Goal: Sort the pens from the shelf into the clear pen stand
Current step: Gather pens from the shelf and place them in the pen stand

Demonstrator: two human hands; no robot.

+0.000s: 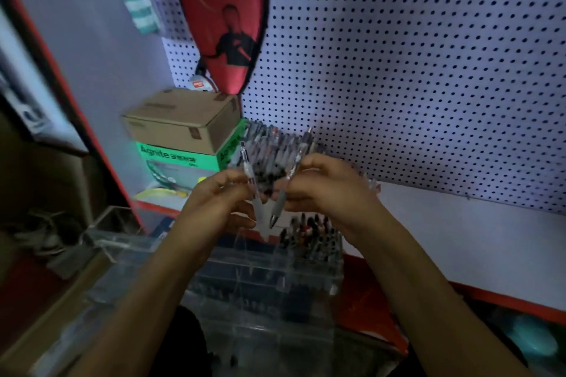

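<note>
Each hand pinches one clear-barrelled pen: left hand (220, 193), right hand (324, 190). Lower them tips-first into the transparent acrylic pen stand (275, 278) at six o'clock.

My left hand (226, 193) and right hand (324, 184) each held a pen, raised side by side above the pen stand (260, 278). More pens (309, 232) stood in the stand's rear right compartment. Behind my hands a row of pens (272, 144) lay on the shelf (459, 223) against the pegboard (398, 70), with stacked boxes (183, 138) to its left.
</note>
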